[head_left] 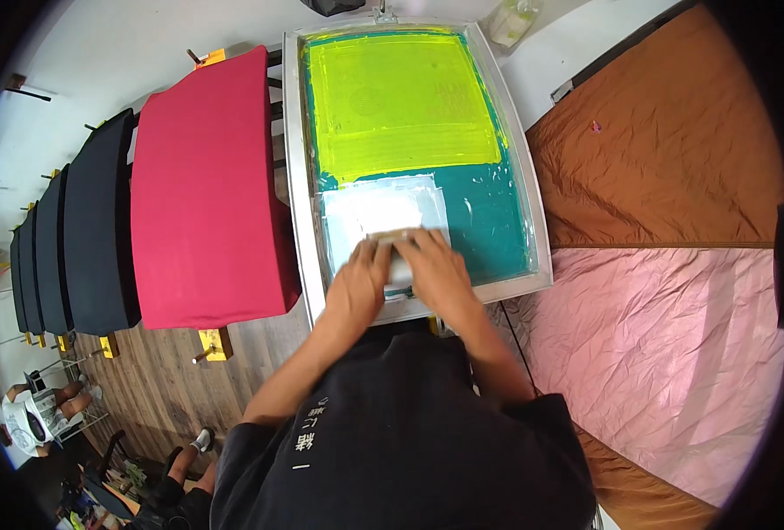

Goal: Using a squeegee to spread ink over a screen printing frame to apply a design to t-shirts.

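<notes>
My left hand [356, 284] and my right hand [438, 270] are side by side, fingers wrapped over a squeegee [393, 237] whose top edge shows between them. It stands at the near end of a printing screen [296, 177] with a pale metal frame. White ink [378, 205] is spread on the mesh just beyond the squeegee, toward the left. To its right the mesh is a bare teal area [489, 225] with small white smears. The far half of the screen carries a bright yellow-green layer [392, 102]. The squeegee's lower edge is hidden by my hands.
To the left, a red fabric-covered board [206, 194] and several black boards [100, 230] stand in a row. Brown fabric [666, 150] and pink fabric [648, 327] hang at right. Two people are at lower left, one in white [34, 415]. A plastic bag [513, 22] sits at top.
</notes>
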Motion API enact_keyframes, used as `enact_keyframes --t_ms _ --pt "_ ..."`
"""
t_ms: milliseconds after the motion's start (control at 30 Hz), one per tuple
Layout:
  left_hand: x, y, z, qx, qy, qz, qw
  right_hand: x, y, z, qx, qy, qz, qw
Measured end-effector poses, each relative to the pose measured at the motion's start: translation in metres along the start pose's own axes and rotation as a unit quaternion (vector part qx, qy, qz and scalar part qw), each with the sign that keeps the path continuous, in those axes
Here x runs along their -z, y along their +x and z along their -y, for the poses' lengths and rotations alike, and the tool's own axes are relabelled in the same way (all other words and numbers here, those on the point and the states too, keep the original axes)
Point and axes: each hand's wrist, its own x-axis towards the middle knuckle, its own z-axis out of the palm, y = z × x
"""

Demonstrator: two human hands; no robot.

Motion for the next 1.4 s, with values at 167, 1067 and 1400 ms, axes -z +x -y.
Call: enact_keyframes --t_ms 167,1067,1400 --pt "0.011 -0.033 -0.015 -0.023 -0.016 0.066 0.997 0.0 -0.037 0.01 0.008 0.005 0.018 1.0" --pt "0.035 0.026 0.01 -0.017 0.045 0.128 0.991 0.022 0.034 -0.006 0.052 -0.018 0.093 0.994" --pt "0.036 0.081 0.021 0.034 0.027 0.089 0.995 0.012 0.094 -0.032 0.077 -0.002 0.018 0.997"
